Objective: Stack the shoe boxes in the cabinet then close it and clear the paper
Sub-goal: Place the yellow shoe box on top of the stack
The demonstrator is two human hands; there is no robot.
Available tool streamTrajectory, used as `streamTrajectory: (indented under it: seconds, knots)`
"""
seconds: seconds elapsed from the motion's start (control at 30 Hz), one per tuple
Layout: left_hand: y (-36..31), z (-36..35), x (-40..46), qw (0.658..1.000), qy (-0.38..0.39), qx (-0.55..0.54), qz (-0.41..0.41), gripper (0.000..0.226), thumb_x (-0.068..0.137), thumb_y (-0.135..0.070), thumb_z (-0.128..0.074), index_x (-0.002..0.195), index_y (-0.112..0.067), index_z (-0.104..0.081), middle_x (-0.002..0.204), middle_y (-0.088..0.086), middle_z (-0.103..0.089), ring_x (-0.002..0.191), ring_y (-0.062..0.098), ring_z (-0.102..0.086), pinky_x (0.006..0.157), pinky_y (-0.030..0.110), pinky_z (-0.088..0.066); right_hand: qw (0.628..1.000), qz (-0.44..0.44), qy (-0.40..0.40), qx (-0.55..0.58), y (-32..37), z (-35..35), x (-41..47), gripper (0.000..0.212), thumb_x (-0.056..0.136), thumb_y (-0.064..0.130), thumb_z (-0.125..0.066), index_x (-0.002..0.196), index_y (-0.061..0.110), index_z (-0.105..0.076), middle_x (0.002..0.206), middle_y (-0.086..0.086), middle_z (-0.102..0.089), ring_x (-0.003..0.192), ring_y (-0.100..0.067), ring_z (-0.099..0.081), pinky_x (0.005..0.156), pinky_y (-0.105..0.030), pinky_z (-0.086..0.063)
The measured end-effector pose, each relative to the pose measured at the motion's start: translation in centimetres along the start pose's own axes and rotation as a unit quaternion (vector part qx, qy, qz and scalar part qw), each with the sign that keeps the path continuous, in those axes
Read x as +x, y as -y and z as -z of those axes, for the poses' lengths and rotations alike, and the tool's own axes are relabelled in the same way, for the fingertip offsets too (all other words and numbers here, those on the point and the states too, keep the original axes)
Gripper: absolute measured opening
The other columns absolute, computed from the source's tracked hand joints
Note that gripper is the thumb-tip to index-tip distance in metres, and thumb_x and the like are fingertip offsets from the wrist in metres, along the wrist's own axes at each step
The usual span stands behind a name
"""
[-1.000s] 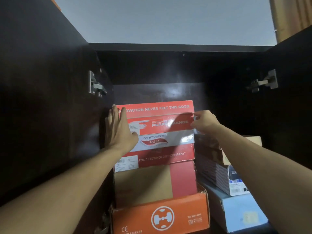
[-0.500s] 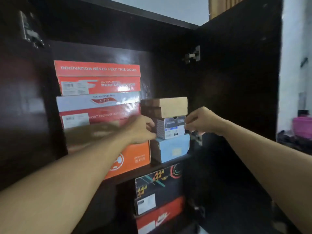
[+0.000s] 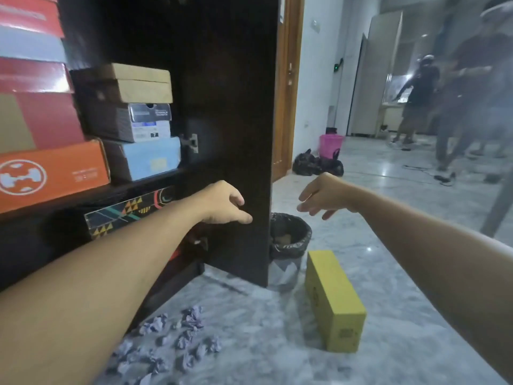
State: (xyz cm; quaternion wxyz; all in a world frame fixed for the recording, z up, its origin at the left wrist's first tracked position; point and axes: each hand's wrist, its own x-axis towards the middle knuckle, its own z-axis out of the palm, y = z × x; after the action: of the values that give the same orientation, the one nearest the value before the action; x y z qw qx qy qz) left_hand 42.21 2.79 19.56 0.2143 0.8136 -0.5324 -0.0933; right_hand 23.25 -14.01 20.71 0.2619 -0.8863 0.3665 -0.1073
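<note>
Shoe boxes fill the open dark cabinet: on the upper shelf an orange box (image 3: 52,173) sits at the bottom of the left stack, with red (image 3: 41,118) and white boxes above it. Just beside it is a stack of 3: a light blue box (image 3: 147,158) at the bottom, a grey one (image 3: 130,122) in the middle and a tan cardboard one (image 3: 133,83) on top. A black box with coloured triangles (image 3: 125,213) lies on the shelf below. The right cabinet door (image 3: 230,107) stands wide open. The left hand (image 3: 223,202) is in front of that door's inner face, fingers loosely curled and holding nothing; whether it touches the door is unclear. The right hand (image 3: 323,195) hangs in the air past the door's edge, fingers spread and empty. On the marble floor (image 3: 388,245) a yellow box (image 3: 334,298) stands apart from the cabinet, near a black-lined waste bin (image 3: 288,245). Crumpled purple paper (image 3: 180,337) is scattered on the floor by the cabinet's base.
</note>
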Motion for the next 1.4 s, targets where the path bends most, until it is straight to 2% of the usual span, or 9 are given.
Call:
streamTrajectory:
  seconds: [0.23, 0.37, 0.47, 0.6, 0.77, 0.93, 1.17, 1.33, 1.4]
  knots:
    - [-1.5, -13.6, 5.2, 0.993, 0.110, -0.036, 0.003, 0.054, 0.066, -0.044, -0.082, 0.111, -0.018, -0.069, 0.104, -0.002, -0.068, 0.097, 0.015, -0.064, 0.089, 0.032, -0.052, 0.990, -0.134, 0.031, -0.019, -14.1, -5.3, 0.6, 0.031, 0.086, 0.023, -0.073, 0.110, 0.003, -0.069, 0.097, -0.012, -0.075, 0.085, -0.022, -0.073, 0.075, -0.042, -0.062]
    - [-1.4, -22.1, 8.3, 0.985, 0.166, -0.048, 0.002, 0.046, 0.072, -0.038, -0.080, 0.109, -0.014, -0.068, 0.104, 0.002, -0.068, 0.095, 0.019, -0.065, 0.085, 0.033, -0.054, 0.973, -0.182, 0.096, -0.102, -20.7, -10.5, 2.0, 0.039, 0.086, 0.032, -0.070, 0.116, 0.006, -0.068, 0.108, -0.013, -0.072, 0.087, -0.026, -0.069, 0.077, -0.033, -0.058]
    - [-0.9, -27.8, 10.7, 0.978, 0.200, -0.059, 0.006, 0.039, 0.073, -0.035, -0.079, 0.105, -0.017, -0.065, 0.102, 0.002, -0.065, 0.094, 0.017, -0.062, 0.087, 0.032, -0.050, 0.959, -0.186, 0.113, -0.183, -24.8, -14.7, 2.9, 0.056, 0.088, 0.045, -0.066, 0.129, 0.008, -0.061, 0.128, -0.013, -0.061, 0.116, -0.029, -0.058, 0.093, -0.034, -0.051]
    - [0.1, -33.4, 13.4, 0.975, 0.199, -0.091, 0.032, 0.046, 0.073, -0.031, -0.080, 0.112, -0.011, -0.065, 0.110, 0.005, -0.066, 0.104, 0.022, -0.062, 0.089, 0.032, -0.050, 0.967, -0.215, 0.080, -0.115, -28.4, -19.1, 4.5, 0.099, 0.067, 0.058, -0.079, 0.149, 0.023, -0.036, 0.149, -0.010, -0.038, 0.135, -0.032, -0.038, 0.104, -0.043, -0.043]
    - [1.3, -38.3, 14.8, 0.962, 0.210, -0.153, 0.083, 0.050, 0.076, -0.023, -0.079, 0.120, -0.006, -0.061, 0.117, 0.009, -0.064, 0.109, 0.024, -0.060, 0.087, 0.028, -0.046, 0.963, -0.252, 0.020, -0.096, -29.9, -23.7, 5.5, 0.102, 0.058, 0.071, -0.076, 0.142, 0.033, -0.032, 0.153, -0.009, -0.015, 0.136, -0.038, -0.027, 0.101, -0.057, -0.041]
    - [2.0, -40.4, 15.6, 0.954, 0.216, -0.176, 0.113, 0.057, 0.079, -0.020, -0.077, 0.130, -0.005, -0.055, 0.121, 0.009, -0.061, 0.112, 0.023, -0.058, 0.094, 0.030, -0.047, 0.961, -0.266, -0.018, -0.079, -32.2, -23.5, 4.7, 0.093, 0.060, 0.055, -0.081, 0.137, 0.032, -0.037, 0.134, -0.013, -0.036, 0.120, -0.038, -0.045, 0.094, -0.045, -0.046]
    - [2.5, -42.1, 15.4, 0.948, 0.145, -0.234, 0.160, 0.080, 0.077, -0.015, -0.076, 0.145, -0.015, -0.035, 0.144, 0.003, -0.043, 0.124, 0.020, -0.047, 0.090, 0.029, -0.043, 0.964, -0.256, 0.072, 0.012, -37.2, -18.4, -0.3, 0.094, 0.058, 0.019, -0.087, 0.138, 0.034, -0.039, 0.108, -0.002, -0.052, 0.092, -0.022, -0.054, 0.068, -0.031, -0.047]
    - [3.5, -43.1, 14.5, 0.928, 0.157, -0.264, 0.212, 0.095, 0.073, -0.020, -0.082, 0.148, -0.014, -0.025, 0.153, 0.003, -0.033, 0.134, 0.023, -0.039, 0.104, 0.035, -0.040, 0.955, -0.241, 0.154, 0.073, -39.9, -15.6, -2.7, 0.093, 0.047, 0.017, -0.073, 0.131, 0.049, -0.046, 0.123, 0.004, -0.046, 0.105, -0.021, -0.052, 0.075, -0.034, -0.052]
    - [4.0, -43.5, 14.0, 0.906, 0.189, -0.307, 0.223, 0.073, 0.074, -0.021, -0.082, 0.136, -0.009, -0.045, 0.138, 0.004, -0.051, 0.116, 0.018, -0.056, 0.091, 0.026, -0.049, 0.954, -0.237, 0.151, 0.106, -40.9, -15.0, -2.8, 0.086, 0.048, 0.017, -0.068, 0.127, 0.048, -0.054, 0.126, 0.005, -0.049, 0.110, -0.023, -0.053, 0.082, -0.036, -0.052]
